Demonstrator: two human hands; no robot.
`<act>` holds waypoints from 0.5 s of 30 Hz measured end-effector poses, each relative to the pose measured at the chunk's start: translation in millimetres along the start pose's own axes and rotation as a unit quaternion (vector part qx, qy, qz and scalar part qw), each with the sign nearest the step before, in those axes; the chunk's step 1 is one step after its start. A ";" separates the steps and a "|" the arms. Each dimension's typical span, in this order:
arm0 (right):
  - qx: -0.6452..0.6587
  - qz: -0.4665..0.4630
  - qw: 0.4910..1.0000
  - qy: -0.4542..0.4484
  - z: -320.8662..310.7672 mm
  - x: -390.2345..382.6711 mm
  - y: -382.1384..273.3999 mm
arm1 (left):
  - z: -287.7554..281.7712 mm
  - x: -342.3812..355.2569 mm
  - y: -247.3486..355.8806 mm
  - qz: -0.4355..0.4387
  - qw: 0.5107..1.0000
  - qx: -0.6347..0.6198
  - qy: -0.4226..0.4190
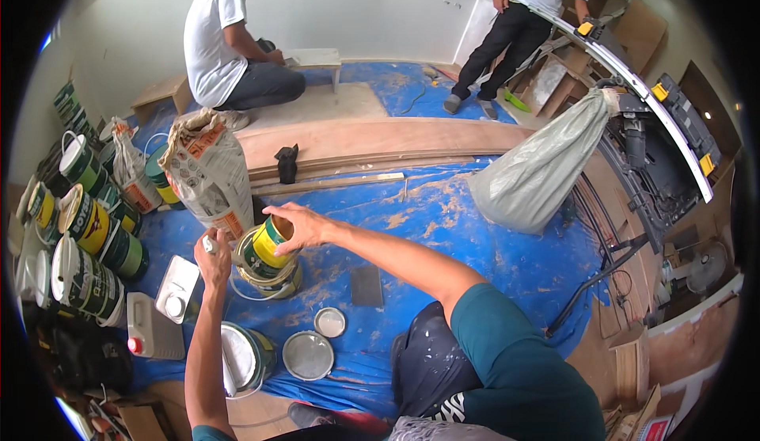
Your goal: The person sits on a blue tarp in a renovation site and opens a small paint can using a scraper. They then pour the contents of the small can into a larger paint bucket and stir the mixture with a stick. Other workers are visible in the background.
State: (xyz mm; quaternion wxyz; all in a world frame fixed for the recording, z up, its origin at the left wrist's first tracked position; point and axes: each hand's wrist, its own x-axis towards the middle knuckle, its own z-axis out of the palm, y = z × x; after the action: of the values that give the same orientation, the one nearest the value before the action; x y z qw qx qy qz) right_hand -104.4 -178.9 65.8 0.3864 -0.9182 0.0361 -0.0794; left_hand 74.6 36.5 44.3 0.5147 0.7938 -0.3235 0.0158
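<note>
1. My right hand point(304, 229) is clamped on one small yellow-and-green can point(271, 243), fingers and thumb curled at its open rim. The can is tilted and sits over one bucket point(286, 284), which has a pale wire handle; I take this bucket as my landmark.
2. My left hand point(214, 259), just left of the bucket, is curled into a fist around one light-tipped thing point(210, 245); most of it is hidden, so I cannot tell what it is.
3. Just beyond the bucket, slightly left, stands one large paper sack point(207, 176), with one smaller sack point(133, 173) farther left.
4. Left of the bucket are two white plastic jugs: one capped in red point(156, 328), the other with a pale round cap point(176, 287).
5. Nearer me than the bucket are one larger pail point(265, 355) and two round lids, one big point(308, 355), one small point(329, 322).
6. Right of the bucket, one dark square piece point(366, 286) lies flat on the blue sheet point(431, 243); farther right stands one tied grey bag point(538, 176).
7. Well beyond the bucket are two people, one crouching point(215, 41), one standing point(507, 41).
</note>
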 end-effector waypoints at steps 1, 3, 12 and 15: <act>0.001 0.001 1.000 0.000 -0.4 -0.4 -0.5 | 0.8 -0.5 0.3 -0.001 1.000 -0.009 0.000; -0.002 0.004 1.000 -0.001 -2.7 -1.4 0.5 | 2.4 -1.3 3.5 -0.004 1.000 -0.031 0.001; 0.004 0.008 1.000 0.001 2.4 2.6 3.2 | -2.6 0.0 1.0 0.013 1.000 -0.011 -0.016; 0.000 0.003 1.000 0.014 3.7 1.3 6.6 | 0.3 -1.2 1.9 0.012 1.000 -0.008 -0.016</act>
State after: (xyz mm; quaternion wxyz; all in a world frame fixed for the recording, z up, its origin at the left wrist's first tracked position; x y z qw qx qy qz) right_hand -102.5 -181.0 58.7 0.3865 -0.9168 0.0443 -0.0907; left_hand 72.5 36.3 45.2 0.5158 0.7859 -0.3410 0.0065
